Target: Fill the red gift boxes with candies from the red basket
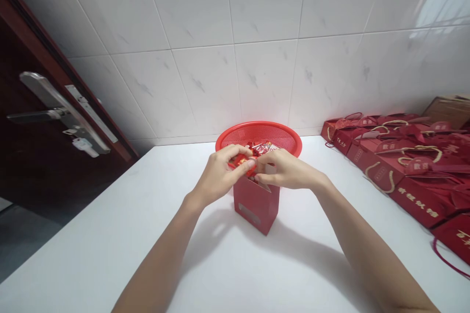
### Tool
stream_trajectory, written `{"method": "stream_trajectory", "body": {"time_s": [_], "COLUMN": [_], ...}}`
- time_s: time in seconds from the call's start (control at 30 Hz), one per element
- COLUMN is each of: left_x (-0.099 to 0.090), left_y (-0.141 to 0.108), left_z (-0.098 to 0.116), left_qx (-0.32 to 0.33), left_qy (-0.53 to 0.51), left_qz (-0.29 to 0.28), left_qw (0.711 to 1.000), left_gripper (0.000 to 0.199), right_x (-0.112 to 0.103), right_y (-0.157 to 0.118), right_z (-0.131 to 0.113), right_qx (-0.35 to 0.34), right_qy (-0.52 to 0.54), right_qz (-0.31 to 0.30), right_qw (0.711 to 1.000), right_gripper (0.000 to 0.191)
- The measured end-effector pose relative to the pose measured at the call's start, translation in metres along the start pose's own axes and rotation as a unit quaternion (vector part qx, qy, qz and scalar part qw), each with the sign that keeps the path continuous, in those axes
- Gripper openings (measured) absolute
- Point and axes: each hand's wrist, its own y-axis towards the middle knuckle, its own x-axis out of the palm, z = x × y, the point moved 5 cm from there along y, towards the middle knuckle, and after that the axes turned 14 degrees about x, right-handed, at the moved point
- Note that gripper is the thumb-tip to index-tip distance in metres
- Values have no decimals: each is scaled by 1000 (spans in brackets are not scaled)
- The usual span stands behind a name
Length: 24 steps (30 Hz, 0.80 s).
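A red paper gift box (pixel 253 205) with a small window low on its front stands upright on the white table. My left hand (pixel 222 173) is over the box's left top edge, its thumb and fingers closed on a small red packet (pixel 241 160) with gold marks. My right hand (pixel 288 168) is curled above the right side of the opening, fingertips close to the packet; what lies between them is hidden. Just behind is a red plastic basket (pixel 259 127) with shiny wrapped sweets (pixel 262 148) in it, partly covered by my hands.
Along the right side of the table (pixel 154 215) stand several red gift boxes (pixel 414 200) with rope handles and gold lettering. A brown cardboard box (pixel 448 112) is behind them. The tiled wall (pixel 205 88) borders the back, and a dark door (pixel 33 156) with keys is at left.
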Motion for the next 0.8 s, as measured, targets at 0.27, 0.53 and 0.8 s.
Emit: {"method": "stream_trajectory", "body": {"time_s": [0.27, 0.53, 0.8], "left_x": [10, 1, 6], "left_y": [0, -3, -2], "left_z": [1, -8, -18], "left_qx": [35, 18, 46], "left_qy": [-18, 81, 2], "left_qz": [-69, -75, -145], "left_qw": [997, 994, 988], "left_gripper": [18, 26, 28], "right_x": [-4, -9, -16], "right_y": [-3, -8, -5], "right_z": [-1, -2, 8], "right_qx": [5, -33, -30], "right_qy": [6, 15, 3], "right_qz": [-27, -46, -15], "right_qw": [1000, 998, 999], "right_gripper": [15, 15, 11]}}
